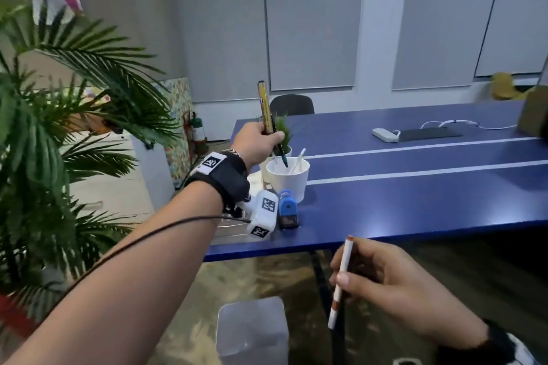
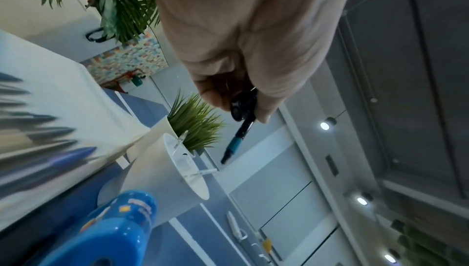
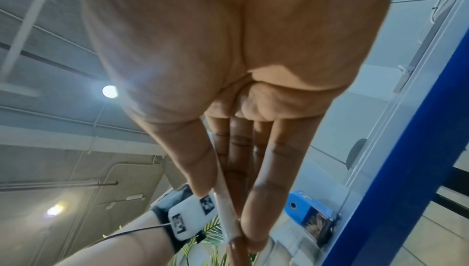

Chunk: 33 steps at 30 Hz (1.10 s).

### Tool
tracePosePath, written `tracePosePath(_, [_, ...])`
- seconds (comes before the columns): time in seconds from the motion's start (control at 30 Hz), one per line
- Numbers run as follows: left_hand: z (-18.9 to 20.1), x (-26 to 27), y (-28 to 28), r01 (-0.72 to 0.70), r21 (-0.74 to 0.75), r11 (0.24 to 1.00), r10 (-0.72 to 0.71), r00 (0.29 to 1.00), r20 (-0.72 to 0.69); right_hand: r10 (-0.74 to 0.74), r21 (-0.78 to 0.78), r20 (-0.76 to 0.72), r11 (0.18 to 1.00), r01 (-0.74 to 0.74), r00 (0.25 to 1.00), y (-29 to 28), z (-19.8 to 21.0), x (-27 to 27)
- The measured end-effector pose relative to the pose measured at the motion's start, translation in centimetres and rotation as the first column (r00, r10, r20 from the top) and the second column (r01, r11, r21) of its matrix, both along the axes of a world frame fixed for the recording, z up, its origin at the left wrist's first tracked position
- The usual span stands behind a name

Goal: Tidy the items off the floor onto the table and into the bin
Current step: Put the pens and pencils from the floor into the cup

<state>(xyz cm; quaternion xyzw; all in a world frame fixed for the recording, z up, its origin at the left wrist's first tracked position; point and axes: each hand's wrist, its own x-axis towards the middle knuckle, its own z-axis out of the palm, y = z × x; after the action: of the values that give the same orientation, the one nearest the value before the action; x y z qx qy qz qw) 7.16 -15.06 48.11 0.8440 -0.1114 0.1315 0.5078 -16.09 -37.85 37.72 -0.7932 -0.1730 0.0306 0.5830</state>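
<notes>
While my right hand (image 1: pixel 394 284) waits nearest me, below the table edge, its thumb and fingers pinch a white pencil (image 1: pixel 341 278) that I judge not yet put away. Beneath it, on the floor, stands a translucent bin (image 1: pixel 252 330); I cannot tell whether anything lies in it. Up on the blue table (image 1: pixel 415 201), close to the near edge, a blue sharpener (image 1: pixel 287 209) already sits just beside the white cup (image 1: pixel 288 179), which holds at least one white stick-like item. Over that cup my left hand (image 1: pixel 257 144) curls its fingers round a yellow marker (image 1: pixel 264 108) and a black pen (image 1: pixel 280 151), the pen's tip pointing down at the cup's mouth, not yet released. Behind the cup is a small potted plant (image 1: pixel 283 130). Farther off lie a white adapter (image 1: pixel 385 135) and its cable. So I judge the tidying well under way: three writing items are still in hand, and what floor I can see shows nothing more.
</notes>
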Motion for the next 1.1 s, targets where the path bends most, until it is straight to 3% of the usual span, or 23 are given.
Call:
tracePosePath(0.2, [-1.6,4.1,-1.9,-0.223,0.282,0.933,0.223,0.974,0.033,-0.009,-0.057,-0.040,0.998,0.007,0.999,-1.5,-1.0,-0.3])
tracePosePath(0.47, [-2.6,6.2,-3.0,-0.311,0.488,0.816,0.336,0.941,0.037,-0.002,-0.049,-0.102,0.999,-0.003,0.995,-2.8,-2.1,-0.2])
tracePosePath(0.63, [-3.1,6.0,-2.5,-0.341,0.457,0.821,0.335,0.937,0.098,0.005,-0.056,-0.118,0.998,-0.011,0.993,-2.7,-2.5,-0.2])
tracePosePath(0.97, [-2.9,7.0,-2.5,-0.317,0.365,0.876,0.354,0.934,-0.038,0.025,-0.036,-0.107,0.999,-0.029,0.994,-2.2,-2.7,-0.7])
tracePosePath(1.1, [-3.7,7.5,-2.7,-0.358,0.381,0.853,0.380,0.925,0.018,0.018,-0.045,-0.123,0.999,-0.023,0.992,-2.2,-2.9,-0.8])
